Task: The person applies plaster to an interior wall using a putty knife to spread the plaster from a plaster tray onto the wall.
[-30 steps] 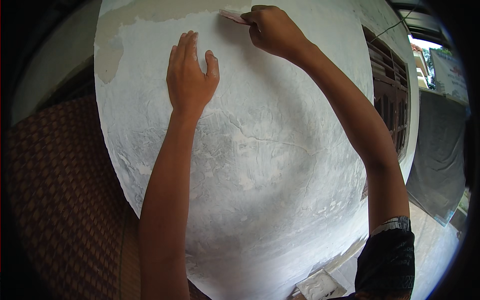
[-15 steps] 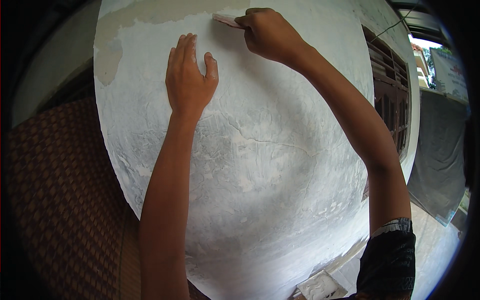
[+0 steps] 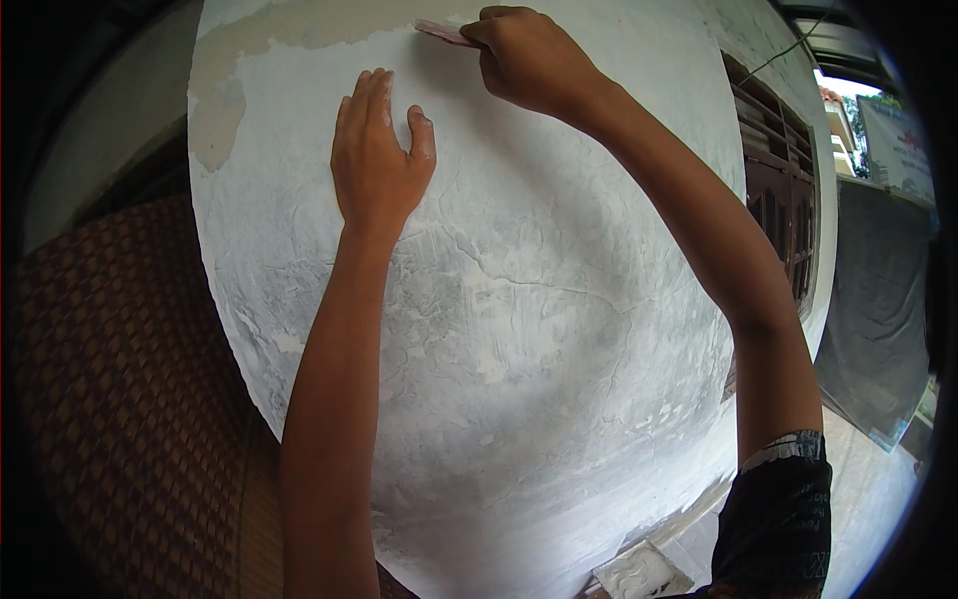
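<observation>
While the left hand (image 3: 379,160) lies flat and open against the white plastered wall (image 3: 519,349), fingers together and pointing up with the thumb spread to the side, it grips nothing. Up and to its right, the right hand (image 3: 529,60) is clenched around a thin flat scraper (image 3: 444,34), whose blade juts leftward from the fingers and meets the wall at the edge of a bare greyish patch (image 3: 299,25) near the top. Cracks run across the plaster below both hands. A brown woven panel (image 3: 120,399) stands left of the wall, and a dark barred window (image 3: 773,220) on the right.
</observation>
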The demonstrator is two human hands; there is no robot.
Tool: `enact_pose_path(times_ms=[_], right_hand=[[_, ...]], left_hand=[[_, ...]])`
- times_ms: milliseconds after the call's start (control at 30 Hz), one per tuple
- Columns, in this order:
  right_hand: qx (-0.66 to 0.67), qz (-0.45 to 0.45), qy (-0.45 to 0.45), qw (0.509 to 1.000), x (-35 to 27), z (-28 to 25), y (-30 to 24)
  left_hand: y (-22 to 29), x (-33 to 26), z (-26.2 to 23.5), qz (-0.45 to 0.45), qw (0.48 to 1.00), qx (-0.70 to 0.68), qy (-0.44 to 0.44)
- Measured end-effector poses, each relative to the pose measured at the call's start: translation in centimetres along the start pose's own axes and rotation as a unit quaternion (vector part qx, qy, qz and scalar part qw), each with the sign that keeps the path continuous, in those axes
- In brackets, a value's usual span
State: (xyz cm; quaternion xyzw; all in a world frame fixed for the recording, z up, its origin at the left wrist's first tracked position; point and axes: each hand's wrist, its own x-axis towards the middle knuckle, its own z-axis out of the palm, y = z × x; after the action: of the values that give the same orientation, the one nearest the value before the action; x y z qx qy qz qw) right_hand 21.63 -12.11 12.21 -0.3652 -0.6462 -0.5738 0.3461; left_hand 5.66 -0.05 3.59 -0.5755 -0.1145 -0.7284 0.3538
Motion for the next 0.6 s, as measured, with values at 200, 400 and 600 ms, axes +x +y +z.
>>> enact_pose_path(times_ms=[200, 400, 600], right_hand=[[-0.105, 0.021, 0.083, 0.991, 4.4, -0.4, 6.6], [-0.082, -0.061, 0.049, 0.993, 0.9, 3.1, 1.9], [-0.049, -0.002, 0.120, 0.992, 3.3, 0.6, 2.3]], left_hand=[[2.1, 0.3, 1.3, 0.015, 0.999, -0.007, 0.028], [0.6, 0.2, 0.1, 0.008, 1.000, 0.004, 0.019], [0.7, 0.1, 0.5, 0.016, 1.000, 0.002, 0.022]])
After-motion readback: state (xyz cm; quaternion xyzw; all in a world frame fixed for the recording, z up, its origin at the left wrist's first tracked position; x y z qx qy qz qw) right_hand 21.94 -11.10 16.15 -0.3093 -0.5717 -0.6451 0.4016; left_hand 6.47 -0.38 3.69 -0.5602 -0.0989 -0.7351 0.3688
